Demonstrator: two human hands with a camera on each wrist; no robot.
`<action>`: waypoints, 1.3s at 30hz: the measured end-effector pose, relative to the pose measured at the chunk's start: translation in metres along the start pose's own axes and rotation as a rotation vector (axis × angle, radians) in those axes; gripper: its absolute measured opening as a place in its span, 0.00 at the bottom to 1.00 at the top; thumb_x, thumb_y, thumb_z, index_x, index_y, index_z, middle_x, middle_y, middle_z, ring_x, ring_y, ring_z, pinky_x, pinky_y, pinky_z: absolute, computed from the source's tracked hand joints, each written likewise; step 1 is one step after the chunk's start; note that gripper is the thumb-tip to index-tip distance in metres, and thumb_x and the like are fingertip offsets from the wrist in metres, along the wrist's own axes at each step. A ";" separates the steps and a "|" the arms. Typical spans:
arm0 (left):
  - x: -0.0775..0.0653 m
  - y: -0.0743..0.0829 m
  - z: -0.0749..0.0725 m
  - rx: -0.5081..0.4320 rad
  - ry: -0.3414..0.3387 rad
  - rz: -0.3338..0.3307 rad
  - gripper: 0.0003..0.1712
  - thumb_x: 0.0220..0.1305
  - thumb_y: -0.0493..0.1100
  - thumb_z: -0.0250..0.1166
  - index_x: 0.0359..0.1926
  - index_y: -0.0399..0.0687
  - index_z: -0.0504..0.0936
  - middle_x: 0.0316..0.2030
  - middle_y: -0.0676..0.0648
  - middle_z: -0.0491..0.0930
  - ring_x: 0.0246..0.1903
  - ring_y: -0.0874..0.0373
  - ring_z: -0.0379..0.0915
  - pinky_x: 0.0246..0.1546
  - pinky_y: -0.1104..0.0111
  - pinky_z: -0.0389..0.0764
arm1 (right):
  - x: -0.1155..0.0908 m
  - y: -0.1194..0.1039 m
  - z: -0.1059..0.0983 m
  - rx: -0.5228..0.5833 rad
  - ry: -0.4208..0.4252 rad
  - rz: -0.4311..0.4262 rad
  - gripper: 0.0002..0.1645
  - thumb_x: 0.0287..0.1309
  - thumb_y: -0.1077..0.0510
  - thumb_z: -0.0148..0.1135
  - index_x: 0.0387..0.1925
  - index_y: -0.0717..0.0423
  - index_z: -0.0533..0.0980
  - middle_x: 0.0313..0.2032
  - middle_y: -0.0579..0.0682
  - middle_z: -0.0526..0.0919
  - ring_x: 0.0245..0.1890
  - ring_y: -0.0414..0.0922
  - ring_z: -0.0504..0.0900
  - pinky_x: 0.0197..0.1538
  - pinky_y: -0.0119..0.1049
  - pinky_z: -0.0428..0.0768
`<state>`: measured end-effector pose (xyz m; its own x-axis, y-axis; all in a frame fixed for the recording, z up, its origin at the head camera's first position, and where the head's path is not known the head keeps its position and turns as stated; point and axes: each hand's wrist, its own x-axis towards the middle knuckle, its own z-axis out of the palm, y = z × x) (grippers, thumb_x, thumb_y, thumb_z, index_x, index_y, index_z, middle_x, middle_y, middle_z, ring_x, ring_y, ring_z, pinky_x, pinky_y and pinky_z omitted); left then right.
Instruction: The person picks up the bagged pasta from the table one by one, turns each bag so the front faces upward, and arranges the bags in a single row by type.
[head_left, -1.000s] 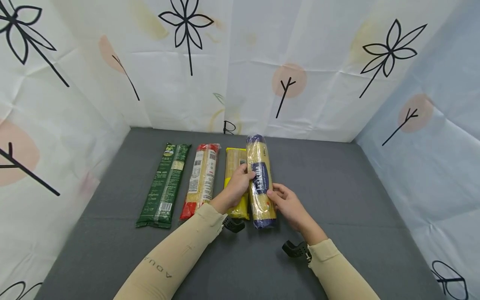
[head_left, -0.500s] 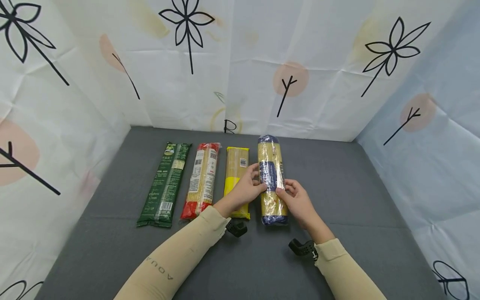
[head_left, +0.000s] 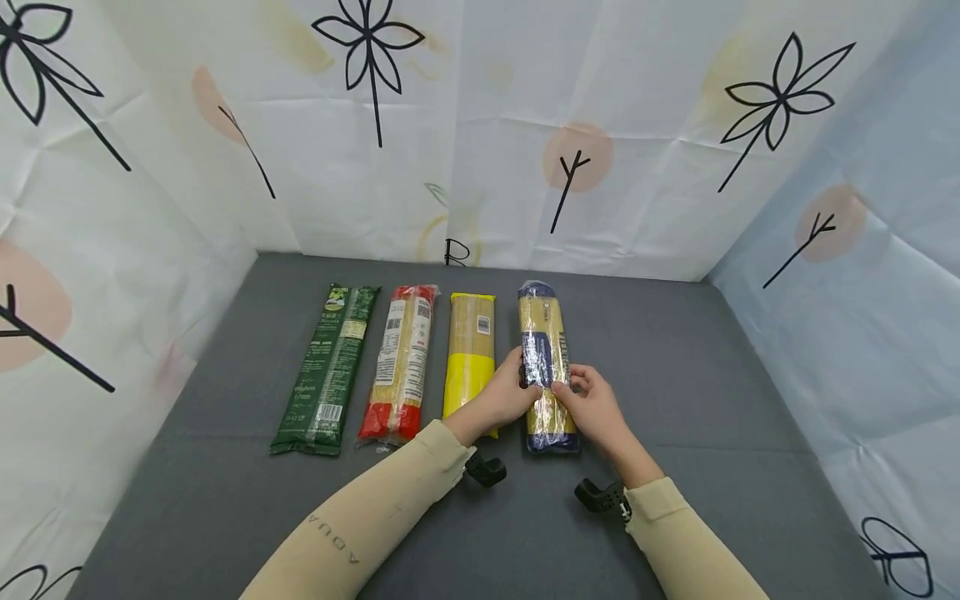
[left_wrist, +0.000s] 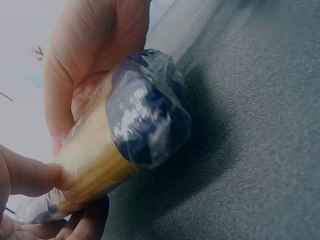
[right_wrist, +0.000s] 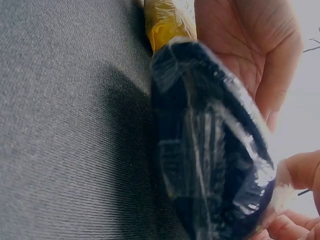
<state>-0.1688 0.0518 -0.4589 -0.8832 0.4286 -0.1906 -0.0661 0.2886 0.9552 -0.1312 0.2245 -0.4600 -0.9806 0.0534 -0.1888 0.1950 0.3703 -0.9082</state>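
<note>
A clear-wrapped pack of spaghetti (head_left: 543, 321) with dark blue ends and a blue label lies lengthwise between both hands. My left hand (head_left: 504, 395) grips its left side, thumb on top and fingers curled beneath, as the left wrist view shows. From the right, my right hand (head_left: 596, 410) holds the same pack, its thumb (head_left: 562, 392) pressing the wrapper. The pack's blue end (right_wrist: 210, 145) fills much of the right wrist view, with a shadow on the cloth beside it. Whether the pack touches the cloth throughout, I cannot tell.
Left of the held pack lies a yellow pasta pack (head_left: 471, 333), partly covered by my left hand. Further left are a red-ended spaghetti pack (head_left: 400, 358) and a green pack (head_left: 327, 367). The grey cloth (head_left: 675, 358) ends at patterned curtains (head_left: 637, 208).
The blue-ended spaghetti pack has moved right, away from the yellow pack, and its label has turned leftward. Both hands moved with it; the left hand has slid nearer its close end.
</note>
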 end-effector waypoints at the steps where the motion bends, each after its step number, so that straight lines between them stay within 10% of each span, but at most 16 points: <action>1: 0.001 -0.001 0.000 0.005 0.005 -0.005 0.46 0.69 0.37 0.60 0.76 0.39 0.40 0.73 0.37 0.49 0.67 0.42 0.56 0.60 0.54 0.68 | 0.001 0.000 0.000 -0.014 0.007 -0.005 0.33 0.66 0.53 0.60 0.66 0.63 0.62 0.59 0.65 0.72 0.43 0.51 0.79 0.38 0.37 0.79; 12: 0.008 -0.005 0.006 -0.018 -0.048 -0.030 0.48 0.67 0.35 0.61 0.76 0.41 0.39 0.69 0.36 0.56 0.60 0.48 0.66 0.58 0.57 0.70 | 0.006 0.001 0.002 -0.039 0.036 0.028 0.28 0.66 0.56 0.59 0.62 0.65 0.65 0.48 0.62 0.79 0.38 0.47 0.81 0.36 0.36 0.80; 25: -0.006 -0.007 0.014 0.398 -0.037 0.040 0.45 0.62 0.41 0.67 0.73 0.35 0.52 0.69 0.34 0.54 0.67 0.44 0.54 0.66 0.56 0.60 | 0.005 0.007 -0.005 -0.247 0.027 -0.011 0.33 0.64 0.54 0.61 0.66 0.61 0.63 0.53 0.63 0.73 0.46 0.55 0.77 0.42 0.44 0.79; 39: -0.010 -0.008 0.009 0.345 -0.068 0.019 0.39 0.63 0.46 0.67 0.70 0.39 0.61 0.65 0.36 0.60 0.55 0.50 0.65 0.56 0.59 0.72 | 0.003 0.010 -0.001 -0.281 0.014 -0.014 0.35 0.64 0.54 0.60 0.68 0.61 0.59 0.57 0.65 0.71 0.50 0.56 0.77 0.43 0.45 0.81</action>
<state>-0.1557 0.0528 -0.4671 -0.8488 0.4897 -0.1993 0.1214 0.5474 0.8280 -0.1320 0.2291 -0.4689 -0.9838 0.0584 -0.1697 0.1695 0.6134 -0.7714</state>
